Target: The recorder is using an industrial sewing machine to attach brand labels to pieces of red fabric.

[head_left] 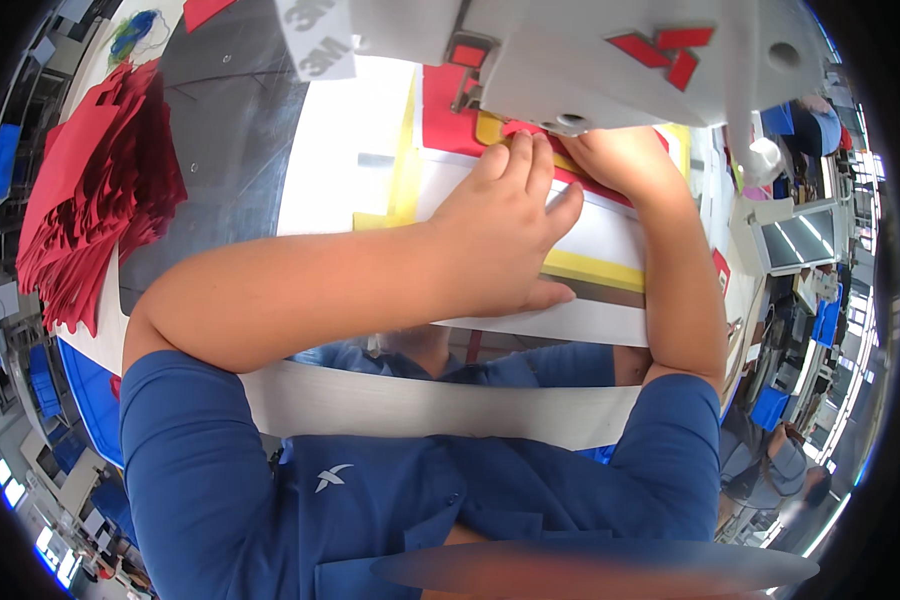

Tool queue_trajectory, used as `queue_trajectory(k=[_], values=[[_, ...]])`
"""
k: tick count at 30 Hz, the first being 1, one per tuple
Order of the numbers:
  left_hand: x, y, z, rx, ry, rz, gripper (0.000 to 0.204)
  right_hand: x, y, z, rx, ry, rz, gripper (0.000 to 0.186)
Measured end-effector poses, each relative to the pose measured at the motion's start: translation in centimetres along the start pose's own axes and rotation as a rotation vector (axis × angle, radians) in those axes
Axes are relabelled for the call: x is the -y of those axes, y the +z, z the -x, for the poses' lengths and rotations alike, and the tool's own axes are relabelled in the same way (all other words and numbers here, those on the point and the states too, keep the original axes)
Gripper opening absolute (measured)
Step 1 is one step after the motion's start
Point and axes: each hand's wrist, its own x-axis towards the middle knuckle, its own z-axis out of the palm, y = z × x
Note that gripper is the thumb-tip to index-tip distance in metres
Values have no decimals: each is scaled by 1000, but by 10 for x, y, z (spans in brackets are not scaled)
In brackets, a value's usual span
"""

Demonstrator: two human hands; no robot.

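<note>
My left hand (500, 225) lies over the work under the sewing machine (580, 70), palm down with the fingers stretched out. Its fingertips rest on a small red piece beside a yellow strip (488, 128), near the presser area. Beyond them spreads a red fabric panel (448, 120). From the right reaches my right hand (625, 160), close against the fabric under the machine head. Its fingertips are hidden, so whether it grips anything cannot be seen. Yellow tape (590, 268) edges the white sheet (600, 235) beneath my hands.
A thick stack of red cut fabric (95, 190) lies on the table at the left, with blue and green thread (135, 35) behind it. The machine head overhangs the work. A blue bin (88, 400) sits below the left table edge; another person (770, 465) is at the right.
</note>
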Motion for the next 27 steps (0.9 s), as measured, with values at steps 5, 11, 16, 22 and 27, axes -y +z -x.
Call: queue_trajectory(k=[5,11,16,22,27], values=[[3,0,-1,-6,1,-9,93,-3,1,-3,-20,-60,18,14],[6,-4,-2,32,-7,-36,94,-4,4,-6,15,-34,13,16],[9,-3,-3,41,14,-33,94,-1,4,-5,-17,-20,3,17],[3,-9,2,87,19,-25,95,12,-1,-5,15,40,-31,18],[-8,-15,11,155,43,-54,97,18,4,6,-44,0,25,17]])
